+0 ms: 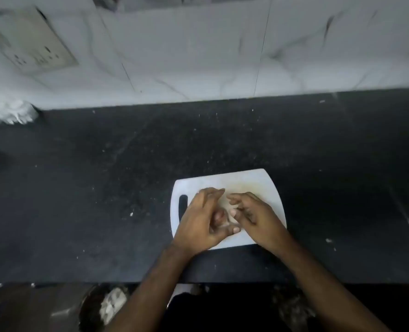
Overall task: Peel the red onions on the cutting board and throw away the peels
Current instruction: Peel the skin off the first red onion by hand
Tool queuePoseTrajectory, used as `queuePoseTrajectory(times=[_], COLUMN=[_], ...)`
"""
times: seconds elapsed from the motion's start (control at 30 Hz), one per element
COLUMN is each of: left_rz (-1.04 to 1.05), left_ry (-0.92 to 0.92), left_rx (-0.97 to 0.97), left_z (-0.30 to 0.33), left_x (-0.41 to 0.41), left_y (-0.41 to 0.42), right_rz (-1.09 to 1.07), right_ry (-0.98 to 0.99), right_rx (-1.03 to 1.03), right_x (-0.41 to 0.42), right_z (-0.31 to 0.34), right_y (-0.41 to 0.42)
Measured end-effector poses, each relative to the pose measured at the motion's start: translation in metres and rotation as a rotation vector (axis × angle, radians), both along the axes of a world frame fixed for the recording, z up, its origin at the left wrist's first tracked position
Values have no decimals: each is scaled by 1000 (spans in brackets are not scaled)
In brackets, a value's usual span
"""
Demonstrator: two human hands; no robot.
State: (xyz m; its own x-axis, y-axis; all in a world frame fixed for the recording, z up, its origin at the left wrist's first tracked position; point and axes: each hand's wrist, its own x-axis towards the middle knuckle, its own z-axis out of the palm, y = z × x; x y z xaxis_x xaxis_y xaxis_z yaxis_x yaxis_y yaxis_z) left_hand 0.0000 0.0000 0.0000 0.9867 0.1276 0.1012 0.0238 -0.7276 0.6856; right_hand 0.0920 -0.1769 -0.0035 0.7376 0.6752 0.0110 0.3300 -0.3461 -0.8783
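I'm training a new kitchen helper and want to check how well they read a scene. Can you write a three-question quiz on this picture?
1. True or false: both hands are over the white cutting board.
2. On which side of the board is its handle slot? A) the person's left B) the person's right C) the far edge
3. Fill in: the board lies on a ______ countertop.

Key
1. True: the left hand and the right hand meet above the board, fingers curved toward each other. What they hold, if anything, is too blurred to tell.
2. A.
3. Black (dark, speckled).
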Motion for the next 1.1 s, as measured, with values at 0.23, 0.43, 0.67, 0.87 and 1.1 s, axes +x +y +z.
queuePoseTrajectory(times=[0.23,0.43,0.67,0.87,1.1], left_rz=[-77,-17,4,-49,-86], left_ry=[14,6,-82,-109,-137], left_rx=[-154,-355,-307,-270,-289], left_z=[-29,-35,-45,-47,-47], left_x=[9,3,-5,-6,-31], left_y=[32,33,28,32,28], right_rz=[35,35,103,57,46], right_ry=[-47,-140,-382,-360,-397], right_rx=[-106,-135,-237,-173,-145], right_x=[-9,-11,-10,-21,-49], right_z=[-27,-27,-44,-47,-51], right_y=[22,28,26,23,18])
